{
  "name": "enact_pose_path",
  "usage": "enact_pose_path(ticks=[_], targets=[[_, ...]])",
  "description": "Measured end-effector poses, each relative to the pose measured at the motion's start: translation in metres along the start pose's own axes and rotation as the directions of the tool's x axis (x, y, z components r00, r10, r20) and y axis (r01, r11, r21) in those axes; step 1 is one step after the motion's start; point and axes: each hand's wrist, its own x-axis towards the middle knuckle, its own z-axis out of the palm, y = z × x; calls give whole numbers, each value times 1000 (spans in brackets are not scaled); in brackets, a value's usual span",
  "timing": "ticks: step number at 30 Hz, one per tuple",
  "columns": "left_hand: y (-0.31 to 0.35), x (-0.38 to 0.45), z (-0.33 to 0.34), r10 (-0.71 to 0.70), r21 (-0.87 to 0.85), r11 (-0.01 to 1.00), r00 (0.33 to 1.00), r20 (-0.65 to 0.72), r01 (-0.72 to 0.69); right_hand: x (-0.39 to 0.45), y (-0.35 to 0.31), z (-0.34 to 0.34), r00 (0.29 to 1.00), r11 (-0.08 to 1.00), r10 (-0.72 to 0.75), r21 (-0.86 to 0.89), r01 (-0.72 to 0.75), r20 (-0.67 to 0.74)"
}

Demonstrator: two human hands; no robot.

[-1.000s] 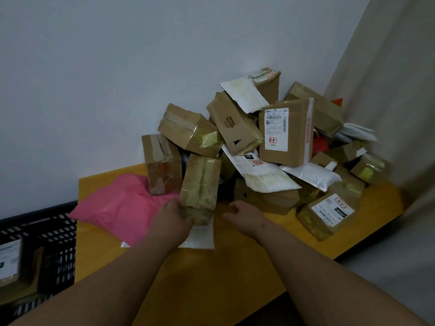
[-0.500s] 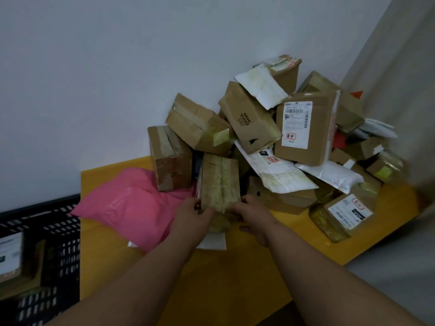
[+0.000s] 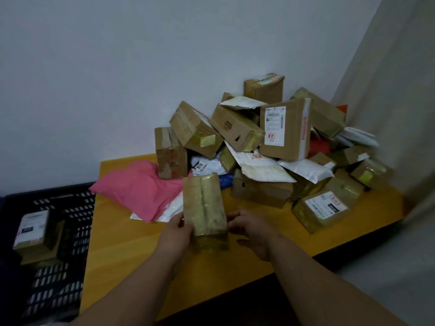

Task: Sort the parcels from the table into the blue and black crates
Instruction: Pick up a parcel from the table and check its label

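Yellow counter carries a leaning heap of parcels. Left hand and right hand clamp their fingers on a taped box; its slick tape could let it slip.

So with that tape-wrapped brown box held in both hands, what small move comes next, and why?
Probably carry the tape-wrapped brown cardboard box leftward toward the black slatted plastic crate. Left hand and right hand grip its sides, it is clear of the pile, and that crate already holds a labelled box.
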Motion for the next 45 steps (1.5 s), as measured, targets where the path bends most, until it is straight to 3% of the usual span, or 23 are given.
enact_pose_path(ticks=[3,7,11,14,18,21,24,27,30,33,36,39,41,43,45], targets=[[-3,-32,-5,-76,-158,984,997,30,80,-11,6,-4,998,999,-32,42,34,-55],[-14,-57,-11,-75,-242,967,997,36,81,-33,6,4,994,996,-67,-66,62,-83],[-20,-72,-25,-57,-319,945,997,58,73,-48,7,24,998,997,6,-71,-1,70],[-22,-78,-35,-45,-338,938,994,105,78,-52,4,44,993,998,-33,-53,39,117],[-24,-84,-60,36,-251,968,988,152,3,-54,0,69,984,995,-99,46,93,149],[-31,-78,-96,52,-222,974,996,74,-34,-56,-2,102,984,995,-96,43,91,149],[-42,-75,-137,159,79,986,971,-176,-148,-51,-4,149,987,989,-124,-65,131,103],[-47,-80,-170,240,335,931,933,-270,-143,-52,-1,204,979,996,-60,-47,70,193],[-44,-83,-202,326,353,902,927,-185,-247,-57,-1,237,970,1000,27,-15,-24,244],[-35,-89,-231,364,263,903,930,-50,-339,-47,0,251,970,990,-52,139,18,239],[-32,-93,-248,446,352,837,895,7,-419,-38,-3,273,973,952,-170,280,122,156],[-35,-93,-258,512,582,694,859,15,-424,-34,-9,296,963,954,-181,273,123,198],[-31,-95,-262,573,624,644,820,-10,-442,-33,-13,303,959,962,-180,244,124,221],[-29,-94,-265,592,578,650,806,20,-493,-31,-17,302,960,967,-184,212,139,212],[-33,-89,-269,520,480,730,851,71,-487,-26,-19,298,965,973,-178,180,143,192]])
